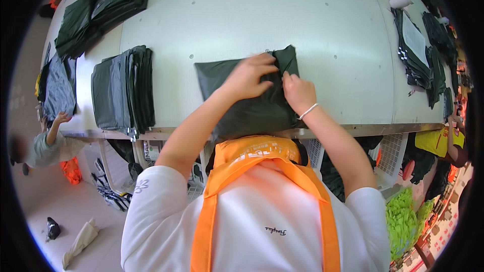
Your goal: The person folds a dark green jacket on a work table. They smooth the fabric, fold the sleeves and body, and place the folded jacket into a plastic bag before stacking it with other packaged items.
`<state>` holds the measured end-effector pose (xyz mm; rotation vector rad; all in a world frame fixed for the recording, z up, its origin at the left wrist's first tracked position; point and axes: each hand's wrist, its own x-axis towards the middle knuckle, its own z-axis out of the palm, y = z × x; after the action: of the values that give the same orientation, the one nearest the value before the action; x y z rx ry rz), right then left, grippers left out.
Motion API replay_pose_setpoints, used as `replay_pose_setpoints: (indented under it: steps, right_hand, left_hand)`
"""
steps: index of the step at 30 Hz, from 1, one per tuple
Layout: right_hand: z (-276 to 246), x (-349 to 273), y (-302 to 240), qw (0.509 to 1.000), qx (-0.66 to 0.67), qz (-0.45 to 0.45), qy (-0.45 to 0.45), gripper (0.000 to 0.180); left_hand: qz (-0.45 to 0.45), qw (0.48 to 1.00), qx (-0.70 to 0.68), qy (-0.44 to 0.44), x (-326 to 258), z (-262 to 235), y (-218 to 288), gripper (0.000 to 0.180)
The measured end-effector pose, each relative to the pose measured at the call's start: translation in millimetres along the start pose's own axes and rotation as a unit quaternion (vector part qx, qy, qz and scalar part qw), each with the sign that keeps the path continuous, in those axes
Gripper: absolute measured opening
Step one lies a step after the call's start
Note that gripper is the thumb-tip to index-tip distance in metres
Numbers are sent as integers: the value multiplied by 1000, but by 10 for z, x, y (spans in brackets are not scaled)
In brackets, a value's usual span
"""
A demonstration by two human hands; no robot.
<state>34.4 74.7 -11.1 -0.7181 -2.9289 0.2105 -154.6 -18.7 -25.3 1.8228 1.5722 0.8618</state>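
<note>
In front of me on the pale table lies a folded dark green garment (pixel 237 113) of smooth, slightly shiny cloth. Its right side has a narrow band (pixel 288 60) turned over, standing a little proud at the far corner. My left hand (pixel 249 76) rests over the cloth's upper middle, thumb apart from the fingers, its fingertips at the band's left edge and slightly blurred. With fingers closed, my right hand (pixel 298 92) pinches the band's right edge. What kind of garment it is cannot be told.
A stack of folded dark garments (pixel 123 90) stands left of me, with larger piles (pixel 108 7) beyond. More dark clothes (pixel 413 50) lie at the right under a white sheet. Another person's hand (pixel 62 117) touches clothes at far left. White baskets (pixel 390 156) sit below the table edge.
</note>
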Motion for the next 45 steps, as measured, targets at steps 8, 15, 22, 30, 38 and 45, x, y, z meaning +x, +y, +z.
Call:
replay_pose_setpoints:
  steps: [8,15,22,30,38,45]
  right_hand:
    - [-27,424,-575,997,55,-59,6,10]
    - [55,440,-363,984,-118,-127,-32,10]
    - [271,655,33,984,165,-6,-71,16]
    - [411,1201,138,938,251,140,-193,21]
    - [524,1116,123,982,146,81,-92,14]
    - [-158,771,162,970,111,-22,-214,14]
  left_hand:
    - [-141,928,342,45,-283,260,-199,58]
    - [-223,951,173,125,-111,162,-107,60]
    - [-208,940,238,127,124,293,-208,65]
    - [-397,902,16,167,485,328,-589,31]
    - [-452,880,27,141,600,241,-471,28]
    - [-483,865,46,127,661,267,-613,29]
